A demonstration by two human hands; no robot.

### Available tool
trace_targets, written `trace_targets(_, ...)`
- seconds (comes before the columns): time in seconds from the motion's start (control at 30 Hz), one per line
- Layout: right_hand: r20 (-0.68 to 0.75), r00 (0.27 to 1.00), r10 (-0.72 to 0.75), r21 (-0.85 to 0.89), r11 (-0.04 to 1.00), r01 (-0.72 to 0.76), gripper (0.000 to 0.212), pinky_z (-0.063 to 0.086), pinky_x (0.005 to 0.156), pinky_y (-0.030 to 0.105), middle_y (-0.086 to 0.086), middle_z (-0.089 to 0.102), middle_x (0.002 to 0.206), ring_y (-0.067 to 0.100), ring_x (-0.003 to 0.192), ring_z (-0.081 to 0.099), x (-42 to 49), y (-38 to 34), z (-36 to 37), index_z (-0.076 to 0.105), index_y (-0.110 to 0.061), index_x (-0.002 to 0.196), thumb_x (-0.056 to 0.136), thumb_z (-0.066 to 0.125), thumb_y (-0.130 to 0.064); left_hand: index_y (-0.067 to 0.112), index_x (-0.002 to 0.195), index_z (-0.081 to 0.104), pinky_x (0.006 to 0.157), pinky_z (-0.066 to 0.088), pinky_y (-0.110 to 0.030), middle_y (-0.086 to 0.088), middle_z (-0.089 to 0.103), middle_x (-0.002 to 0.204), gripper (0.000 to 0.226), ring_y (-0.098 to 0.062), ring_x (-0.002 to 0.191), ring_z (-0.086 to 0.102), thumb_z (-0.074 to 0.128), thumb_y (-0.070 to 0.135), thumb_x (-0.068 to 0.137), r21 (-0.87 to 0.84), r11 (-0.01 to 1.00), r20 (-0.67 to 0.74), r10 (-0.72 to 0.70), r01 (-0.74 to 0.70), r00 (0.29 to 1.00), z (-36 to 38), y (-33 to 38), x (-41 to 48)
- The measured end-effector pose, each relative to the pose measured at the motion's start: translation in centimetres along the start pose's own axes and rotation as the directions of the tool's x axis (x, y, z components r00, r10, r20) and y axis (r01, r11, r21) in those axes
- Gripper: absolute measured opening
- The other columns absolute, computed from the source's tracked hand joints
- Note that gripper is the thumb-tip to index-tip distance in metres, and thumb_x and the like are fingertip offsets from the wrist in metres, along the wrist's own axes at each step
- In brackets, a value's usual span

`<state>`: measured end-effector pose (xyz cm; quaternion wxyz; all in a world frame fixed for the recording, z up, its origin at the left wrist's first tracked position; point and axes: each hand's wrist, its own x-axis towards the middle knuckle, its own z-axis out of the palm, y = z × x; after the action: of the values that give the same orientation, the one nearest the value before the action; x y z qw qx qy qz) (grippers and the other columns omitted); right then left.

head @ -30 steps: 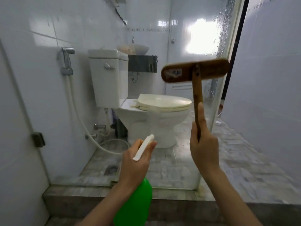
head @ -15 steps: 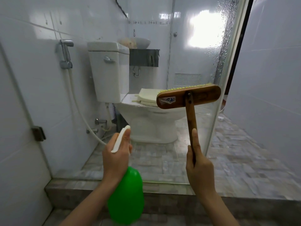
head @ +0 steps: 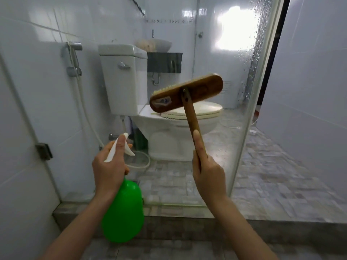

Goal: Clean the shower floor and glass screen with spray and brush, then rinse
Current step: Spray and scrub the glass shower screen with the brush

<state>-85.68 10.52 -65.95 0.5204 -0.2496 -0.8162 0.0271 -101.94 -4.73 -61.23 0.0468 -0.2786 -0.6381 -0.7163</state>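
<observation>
Two hands were raised on the near side of the glass screen (head: pixel 242 102). The left hand (head: pixel 109 172) gripped the neck of the green spray bottle (head: pixel 123 212), fingers curled round the white trigger head, nozzle aimed toward the glass screen. The bottle body hung below the hand. The right hand (head: pixel 208 178) was wrapped round the lower handle of the wooden brush (head: pixel 186 95), index finger laid straight along the handle. The brush head was tilted, right end higher, bristles facing the glass screen; contact could not be confirmed. Water drops covered the right edge of the glass screen. Behind the glass screen stood a toilet (head: pixel 174 132), lid closed, on the tiled floor (head: pixel 281 177).
</observation>
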Motion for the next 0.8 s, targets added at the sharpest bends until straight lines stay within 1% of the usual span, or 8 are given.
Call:
trace_targets(0.07, 0.101, 0.995, 0.011, 0.019, 1.000, -0.013, 0.052, 0.041, 0.038, 0.018, -0.003, 0.053, 0.062, 0.007, 0.038, 0.039, -3.1, 1.4, 0.5, 0.012, -0.031, 0.153, 0.103, 0.028, -0.034, 0.015, 0.087, 0.075, 0.038, 0.040, -0.015, -0.004, 0.057, 0.051, 0.037, -0.008, 0.034, 0.047, 0.052, 0.042, 0.098, -0.030, 1.000, -0.009, -0.009, 0.009, 1.000, -0.3, 0.7, 0.3)
trace_targets(0.2, 0.269, 0.954, 0.131, 0.054, 0.987, -0.151, 0.054, 0.043, 0.036, 0.021, -0.007, 0.045, 0.054, 0.006, 0.036, 0.040, -10.3, 1.8, 0.8, 0.009, -0.038, 0.152, 0.102, 0.028, -0.039, 0.009, 0.093, 0.075, 0.038, 0.040, -0.015, -0.004, 0.057, 0.051, 0.041, -0.009, 0.034, 0.047, 0.054, 0.044, 0.096, -0.045, 0.999, -0.007, -0.007, 0.006, 1.000, -1.1, 1.5, 1.0)
trace_targets(0.27, 0.209, 0.975, 0.075, 0.042, 0.995, -0.085, 0.058, 0.038, 0.035, 0.017, -0.008, 0.042, 0.052, 0.007, 0.035, 0.038, -7.4, -0.2, 1.0, 0.009, -0.039, 0.152, 0.099, 0.034, -0.032, 0.009, 0.092, 0.075, 0.037, 0.040, -0.015, 0.000, 0.059, 0.051, 0.041, -0.009, 0.033, 0.047, 0.053, 0.043, 0.096, -0.053, 0.999, -0.017, -0.007, 0.006, 1.000, -1.4, 1.8, 1.3)
trace_targets(0.33, 0.081, 0.997, -0.016, 0.033, 0.999, 0.013, 0.058, 0.030, 0.036, 0.011, -0.008, 0.040, 0.052, 0.007, 0.036, 0.036, -1.1, -2.9, 1.0, 0.011, -0.036, 0.152, 0.100, 0.037, -0.026, 0.013, 0.091, 0.074, 0.036, 0.039, -0.016, 0.004, 0.066, 0.058, 0.038, -0.008, 0.033, 0.046, 0.053, 0.044, 0.097, -0.070, 0.998, -0.013, -0.009, 0.008, 1.000, -1.7, 1.9, 1.8)
trace_targets(0.43, -0.047, 0.998, -0.048, 0.057, 0.997, 0.051, 0.056, 0.026, 0.036, 0.010, -0.008, 0.037, 0.051, 0.004, 0.036, 0.031, 5.7, -5.7, 0.4, 0.014, -0.028, 0.151, 0.101, 0.038, -0.022, 0.018, 0.088, 0.073, 0.035, 0.038, -0.015, 0.008, 0.061, 0.047, 0.035, -0.008, 0.032, 0.046, 0.052, 0.044, 0.097, -0.061, 0.998, -0.024, -0.020, 0.019, 0.999, -2.4, 1.8, 2.5)
trace_targets(0.63, 0.144, 0.989, 0.017, 0.078, 0.997, -0.029, 0.059, 0.022, 0.040, 0.006, -0.007, 0.041, 0.052, 0.004, 0.036, 0.030, -2.1, -3.5, 0.2, 0.008, -0.037, 0.152, 0.099, 0.033, -0.030, 0.024, 0.082, 0.075, 0.037, 0.041, -0.018, -0.006, 0.069, 0.065, 0.036, -0.008, 0.034, 0.047, 0.051, 0.046, 0.098, -0.063, 0.998, -0.070, 0.021, -0.025, 0.997, -5.2, 1.7, 4.2)
trace_targets(0.7, 0.080, 0.995, -0.062, 0.076, 0.995, 0.056, 0.057, 0.028, 0.036, 0.010, -0.008, 0.041, 0.051, 0.006, 0.036, 0.034, 0.6, -4.9, 0.6, 0.010, -0.034, 0.152, 0.099, 0.033, -0.028, 0.026, 0.080, 0.074, 0.038, 0.041, -0.018, -0.006, 0.070, 0.068, 0.035, -0.007, 0.036, 0.048, 0.052, 0.047, 0.097, -0.062, 0.998, -0.087, 0.018, -0.024, 0.996, -5.7, 1.7, 4.8)
trace_targets(0.8, -0.044, 0.988, -0.148, 0.083, 0.985, 0.151, 0.057, 0.037, 0.040, 0.013, -0.002, 0.046, 0.053, 0.006, 0.039, 0.041, 9.2, -8.8, 1.1, 0.011, -0.027, 0.151, 0.101, 0.039, -0.022, 0.027, 0.078, 0.073, 0.043, 0.042, -0.024, -0.014, 0.066, 0.065, 0.036, -0.010, 0.036, 0.046, 0.052, 0.050, 0.097, -0.063, 0.998, -0.101, 0.025, -0.032, 0.995, -6.6, 1.7, 5.5)
